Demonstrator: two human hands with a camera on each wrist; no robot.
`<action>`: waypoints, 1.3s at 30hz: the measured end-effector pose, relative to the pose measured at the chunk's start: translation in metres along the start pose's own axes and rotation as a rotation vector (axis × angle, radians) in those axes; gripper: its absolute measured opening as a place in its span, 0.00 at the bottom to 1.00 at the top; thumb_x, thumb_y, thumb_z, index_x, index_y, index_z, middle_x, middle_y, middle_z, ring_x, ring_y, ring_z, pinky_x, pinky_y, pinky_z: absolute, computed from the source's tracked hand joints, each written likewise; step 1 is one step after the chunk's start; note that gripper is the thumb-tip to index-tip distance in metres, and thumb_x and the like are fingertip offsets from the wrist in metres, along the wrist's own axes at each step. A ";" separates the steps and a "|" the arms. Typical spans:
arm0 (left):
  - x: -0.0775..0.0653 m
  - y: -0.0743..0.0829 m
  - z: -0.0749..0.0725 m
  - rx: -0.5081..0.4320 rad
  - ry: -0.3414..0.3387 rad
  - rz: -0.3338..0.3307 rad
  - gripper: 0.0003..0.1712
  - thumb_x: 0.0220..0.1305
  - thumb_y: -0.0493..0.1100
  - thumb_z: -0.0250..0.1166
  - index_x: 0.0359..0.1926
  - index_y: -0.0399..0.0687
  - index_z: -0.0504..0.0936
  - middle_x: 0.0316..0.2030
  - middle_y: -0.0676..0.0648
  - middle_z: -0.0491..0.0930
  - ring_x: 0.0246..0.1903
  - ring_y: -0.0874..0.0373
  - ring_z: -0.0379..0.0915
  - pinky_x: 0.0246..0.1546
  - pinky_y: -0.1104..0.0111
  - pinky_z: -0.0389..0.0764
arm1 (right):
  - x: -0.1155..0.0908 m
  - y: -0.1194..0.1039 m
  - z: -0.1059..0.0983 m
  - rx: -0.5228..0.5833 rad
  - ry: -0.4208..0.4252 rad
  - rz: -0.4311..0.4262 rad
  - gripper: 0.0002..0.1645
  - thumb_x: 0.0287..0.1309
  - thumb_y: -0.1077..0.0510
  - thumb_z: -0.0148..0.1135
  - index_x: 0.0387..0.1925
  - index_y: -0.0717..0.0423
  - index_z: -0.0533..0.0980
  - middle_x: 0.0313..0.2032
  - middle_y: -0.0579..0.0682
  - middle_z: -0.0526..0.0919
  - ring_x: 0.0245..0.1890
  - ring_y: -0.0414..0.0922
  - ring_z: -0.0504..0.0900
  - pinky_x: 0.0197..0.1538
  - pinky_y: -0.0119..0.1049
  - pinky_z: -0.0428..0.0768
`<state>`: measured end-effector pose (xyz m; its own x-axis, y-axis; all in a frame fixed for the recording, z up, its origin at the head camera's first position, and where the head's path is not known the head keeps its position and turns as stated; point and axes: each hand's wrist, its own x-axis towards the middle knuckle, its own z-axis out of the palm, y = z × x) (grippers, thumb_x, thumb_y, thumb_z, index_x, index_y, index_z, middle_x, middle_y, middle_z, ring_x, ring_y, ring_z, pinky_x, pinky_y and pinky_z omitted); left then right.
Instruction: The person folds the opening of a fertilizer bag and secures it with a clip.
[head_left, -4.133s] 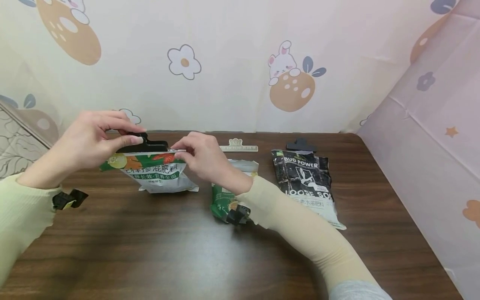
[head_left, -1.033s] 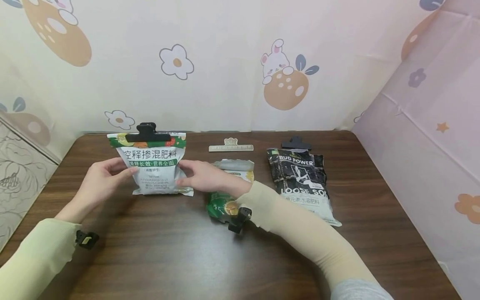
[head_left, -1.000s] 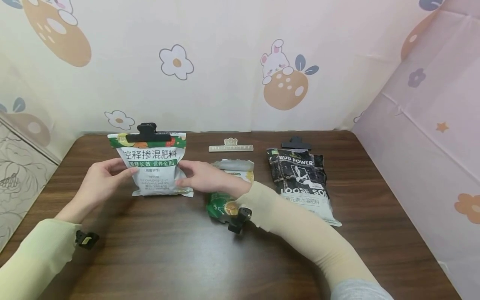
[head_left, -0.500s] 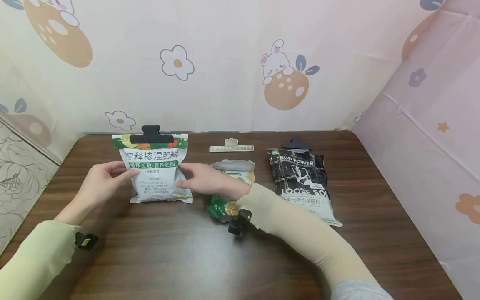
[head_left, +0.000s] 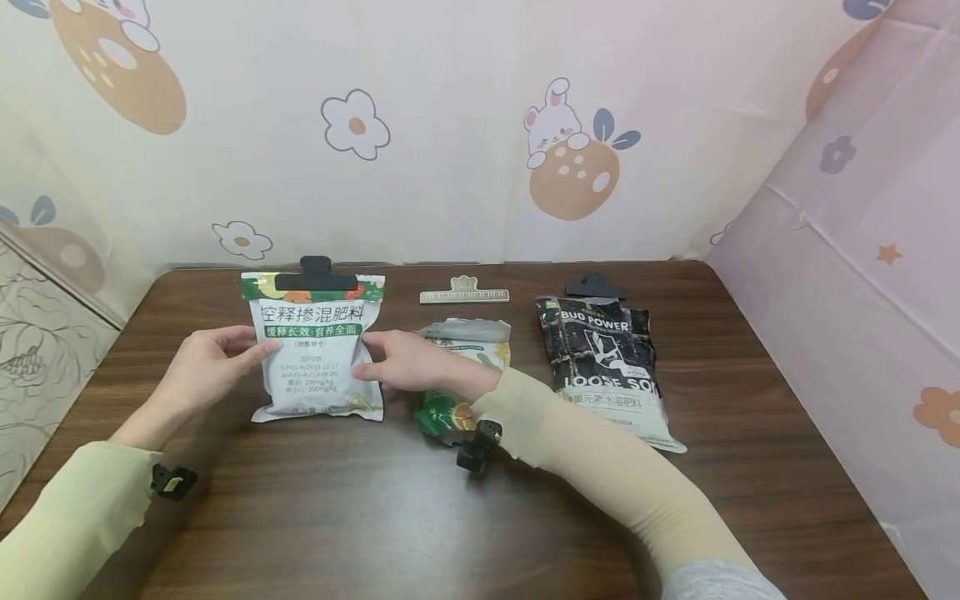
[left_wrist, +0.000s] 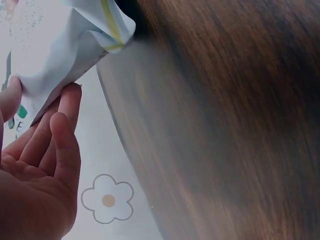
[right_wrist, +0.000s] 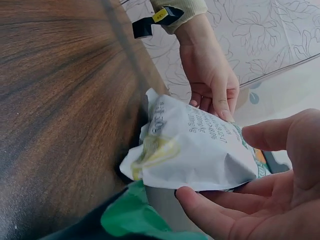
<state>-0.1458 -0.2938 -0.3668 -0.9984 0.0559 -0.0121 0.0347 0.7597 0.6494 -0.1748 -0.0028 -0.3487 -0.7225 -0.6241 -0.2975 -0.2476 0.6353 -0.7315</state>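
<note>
Bag (head_left: 311, 375) of smooth, lightly creased white film is held at the left rear of the desk (head_left: 337, 517), between left fingers (head_left: 238, 335) that pinch one side edge from front and back and right fingers (head_left: 387, 341) that pinch the opposite edge the same way, so neither is nearer. Its long axis is hard to judge, but its flat green-banded top, gripped by a straight matte black clip (head_left: 316, 282), points up and away, while the flared lower end faces the desk, contact unclear. Crumpled green bag (head_left: 442, 415) lies just to its right
</note>
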 end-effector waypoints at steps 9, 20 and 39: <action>0.000 -0.005 0.003 0.038 -0.094 -0.021 0.39 0.66 0.65 0.61 0.55 0.32 0.80 0.40 0.38 0.86 0.39 0.47 0.76 0.34 0.62 0.73 | 0.003 0.004 0.010 0.031 -0.045 0.015 0.32 0.70 0.48 0.59 0.68 0.59 0.67 0.46 0.48 0.84 0.30 0.44 0.87 0.41 0.29 0.74; 0.004 -0.010 0.003 0.050 -0.183 -0.035 0.36 0.69 0.60 0.63 0.57 0.28 0.77 0.36 0.43 0.86 0.38 0.49 0.79 0.38 0.60 0.73 | 0.008 0.009 0.014 -0.034 -0.045 0.000 0.16 0.70 0.49 0.59 0.35 0.58 0.72 0.25 0.53 0.85 0.28 0.43 0.85 0.31 0.31 0.70; 0.005 -0.015 -0.003 0.077 -0.151 -0.084 0.38 0.68 0.66 0.58 0.58 0.36 0.78 0.42 0.40 0.85 0.43 0.46 0.77 0.37 0.60 0.71 | 0.000 0.011 0.008 -0.074 -0.006 -0.014 0.31 0.71 0.47 0.58 0.70 0.54 0.68 0.57 0.47 0.82 0.48 0.34 0.82 0.54 0.28 0.73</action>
<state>-0.1512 -0.3062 -0.3744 -0.9800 0.0827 -0.1812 -0.0389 0.8129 0.5811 -0.1727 0.0005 -0.3612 -0.7150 -0.6356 -0.2912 -0.3047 0.6582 -0.6884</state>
